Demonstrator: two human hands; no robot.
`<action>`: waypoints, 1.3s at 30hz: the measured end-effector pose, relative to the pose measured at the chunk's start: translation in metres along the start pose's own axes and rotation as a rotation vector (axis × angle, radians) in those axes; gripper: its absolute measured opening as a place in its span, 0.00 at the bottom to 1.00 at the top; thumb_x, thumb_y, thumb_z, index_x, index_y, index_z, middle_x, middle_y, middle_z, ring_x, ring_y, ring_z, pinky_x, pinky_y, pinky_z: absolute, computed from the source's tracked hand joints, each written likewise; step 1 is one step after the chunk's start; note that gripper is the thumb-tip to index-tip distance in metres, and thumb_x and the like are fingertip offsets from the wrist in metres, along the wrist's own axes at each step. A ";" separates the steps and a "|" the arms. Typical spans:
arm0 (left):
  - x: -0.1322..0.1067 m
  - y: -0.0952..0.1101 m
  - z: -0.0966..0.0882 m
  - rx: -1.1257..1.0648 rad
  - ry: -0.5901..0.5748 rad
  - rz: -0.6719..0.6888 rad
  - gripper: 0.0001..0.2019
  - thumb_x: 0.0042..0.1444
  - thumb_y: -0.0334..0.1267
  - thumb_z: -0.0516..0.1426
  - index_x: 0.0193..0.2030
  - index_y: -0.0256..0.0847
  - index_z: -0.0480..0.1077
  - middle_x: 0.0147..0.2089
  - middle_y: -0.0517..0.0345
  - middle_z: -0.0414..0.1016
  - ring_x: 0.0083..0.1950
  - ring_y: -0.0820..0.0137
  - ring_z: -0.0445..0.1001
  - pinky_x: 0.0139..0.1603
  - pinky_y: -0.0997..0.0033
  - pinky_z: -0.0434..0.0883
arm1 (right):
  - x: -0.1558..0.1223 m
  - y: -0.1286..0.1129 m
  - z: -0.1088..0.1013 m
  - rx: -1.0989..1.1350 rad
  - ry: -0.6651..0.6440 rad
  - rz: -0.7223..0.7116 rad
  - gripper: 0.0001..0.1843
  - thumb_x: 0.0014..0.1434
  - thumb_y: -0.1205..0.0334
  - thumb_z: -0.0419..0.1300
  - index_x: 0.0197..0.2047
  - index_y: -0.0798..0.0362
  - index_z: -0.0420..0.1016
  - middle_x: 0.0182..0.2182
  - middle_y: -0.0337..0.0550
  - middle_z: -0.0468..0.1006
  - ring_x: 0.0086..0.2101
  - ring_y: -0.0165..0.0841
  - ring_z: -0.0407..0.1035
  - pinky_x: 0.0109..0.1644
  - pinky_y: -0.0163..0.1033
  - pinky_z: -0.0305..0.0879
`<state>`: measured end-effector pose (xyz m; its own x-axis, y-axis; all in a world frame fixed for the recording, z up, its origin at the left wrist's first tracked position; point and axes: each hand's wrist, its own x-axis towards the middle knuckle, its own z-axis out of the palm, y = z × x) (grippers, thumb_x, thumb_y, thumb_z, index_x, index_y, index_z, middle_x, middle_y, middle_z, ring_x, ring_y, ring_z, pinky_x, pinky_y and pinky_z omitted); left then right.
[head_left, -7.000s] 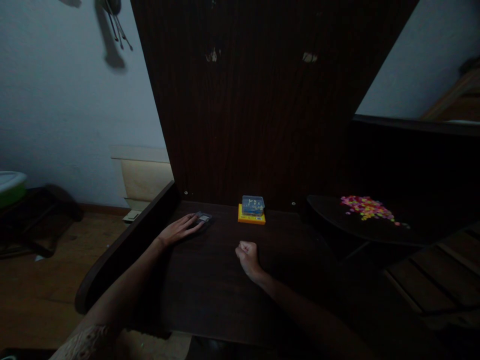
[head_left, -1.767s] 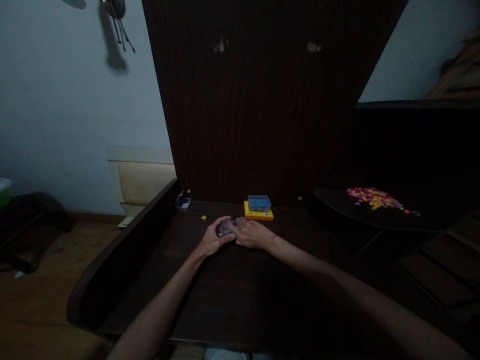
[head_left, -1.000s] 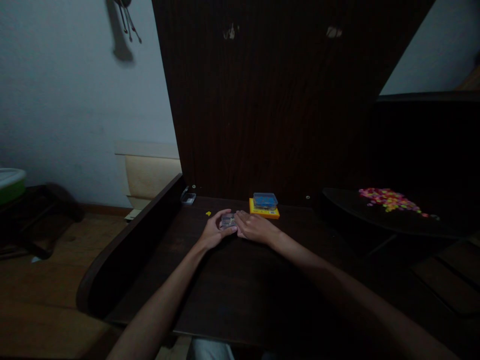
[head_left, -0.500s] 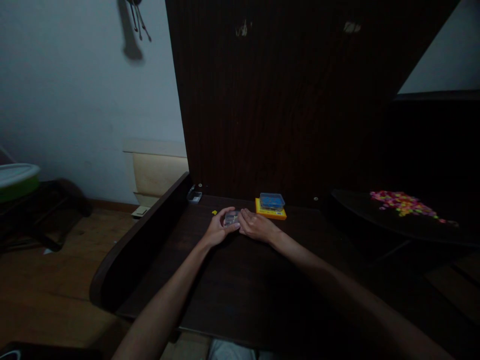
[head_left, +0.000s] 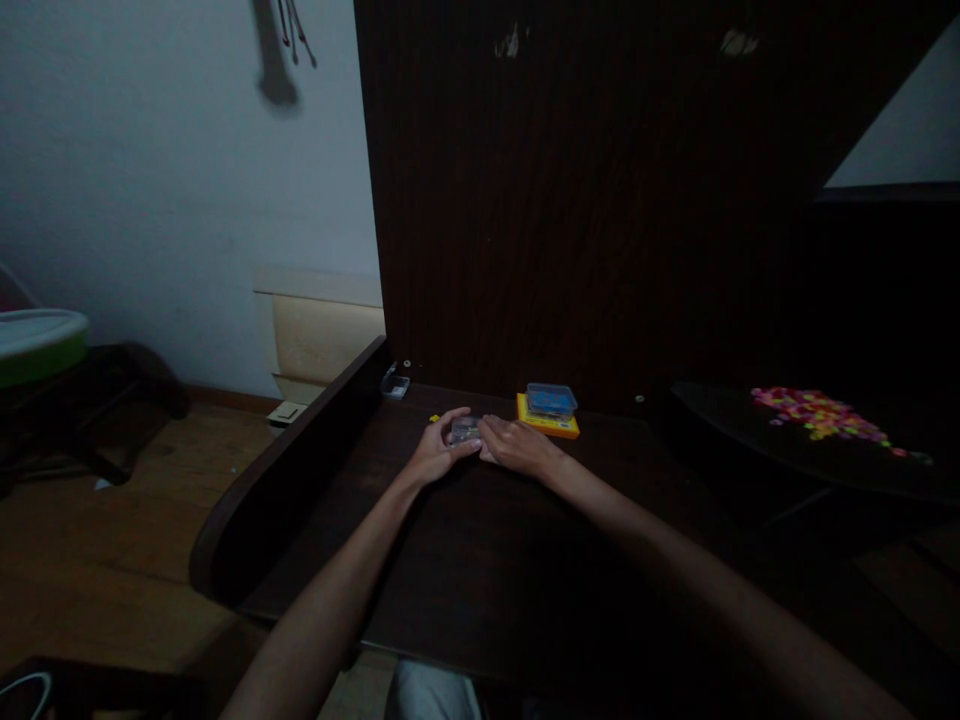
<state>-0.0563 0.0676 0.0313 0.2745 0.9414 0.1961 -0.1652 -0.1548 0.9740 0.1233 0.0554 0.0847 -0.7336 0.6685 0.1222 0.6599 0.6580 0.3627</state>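
A small clear plastic box (head_left: 465, 431) sits on the dark wooden desk (head_left: 465, 560). My left hand (head_left: 437, 452) curls round its left side, thumb and fingers closed on it. On the box's right side rests my right hand (head_left: 517, 448), fingers pressed against it. A tiny yellow piece (head_left: 434, 418) lies just left of my left hand. Behind my right hand a clear blue-tinted box (head_left: 551, 400) is stacked on a yellow box (head_left: 547, 421).
Another small clear box (head_left: 396, 385) lies in the desk's back left corner. A heap of coloured beads (head_left: 817, 414) lies on a dark shelf at the right. A tall dark panel (head_left: 585, 200) rises behind the desk. A raised side board (head_left: 285, 470) borders the left edge.
Both hands moved to the desk's middle and closed on the small clear box. In the last second they stay on it; only the camera view has shifted left.
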 end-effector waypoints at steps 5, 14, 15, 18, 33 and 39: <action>0.000 0.001 0.000 -0.026 -0.006 0.008 0.37 0.38 0.43 0.72 0.56 0.36 0.67 0.50 0.47 0.77 0.51 0.61 0.76 0.57 0.58 0.70 | 0.002 -0.001 -0.007 0.019 -0.014 0.017 0.14 0.68 0.62 0.51 0.49 0.64 0.69 0.43 0.62 0.77 0.43 0.43 0.75 0.39 0.40 0.72; 0.001 0.006 -0.001 -0.105 -0.002 0.070 0.41 0.39 0.44 0.72 0.61 0.36 0.64 0.51 0.48 0.76 0.51 0.61 0.76 0.56 0.62 0.71 | -0.001 0.015 -0.031 0.343 0.116 0.092 0.16 0.65 0.58 0.57 0.49 0.60 0.75 0.44 0.55 0.80 0.46 0.43 0.75 0.50 0.45 0.70; 0.001 0.007 -0.002 -0.117 0.005 0.085 0.41 0.39 0.44 0.72 0.61 0.36 0.64 0.52 0.47 0.76 0.52 0.61 0.76 0.56 0.62 0.71 | -0.002 0.020 -0.035 0.385 0.146 0.074 0.18 0.65 0.57 0.57 0.51 0.59 0.74 0.47 0.55 0.79 0.48 0.43 0.74 0.52 0.46 0.69; 0.002 0.009 -0.003 -0.133 0.023 0.116 0.42 0.40 0.45 0.72 0.61 0.36 0.63 0.53 0.46 0.75 0.54 0.60 0.75 0.57 0.62 0.70 | -0.003 0.031 -0.041 0.498 0.169 0.000 0.21 0.65 0.54 0.57 0.56 0.58 0.73 0.53 0.55 0.76 0.53 0.43 0.70 0.58 0.47 0.66; -0.001 -0.012 0.012 -0.071 -0.040 -0.029 0.45 0.35 0.40 0.74 0.61 0.37 0.62 0.55 0.43 0.73 0.51 0.61 0.76 0.57 0.54 0.70 | -0.022 0.034 -0.003 0.468 -0.019 -0.029 0.24 0.67 0.53 0.54 0.61 0.56 0.69 0.59 0.56 0.71 0.56 0.43 0.68 0.60 0.50 0.64; -0.004 -0.014 0.015 0.364 -0.076 0.008 0.39 0.38 0.43 0.72 0.60 0.37 0.67 0.56 0.43 0.72 0.53 0.57 0.74 0.57 0.52 0.69 | -0.040 0.034 0.011 0.464 -0.035 -0.031 0.24 0.65 0.56 0.58 0.61 0.57 0.68 0.57 0.56 0.72 0.54 0.42 0.70 0.58 0.48 0.66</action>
<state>-0.0407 0.0616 0.0189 0.3468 0.9167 0.1984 0.1767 -0.2716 0.9461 0.1771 0.0551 0.0818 -0.7538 0.6518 0.0832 0.6461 0.7583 -0.0868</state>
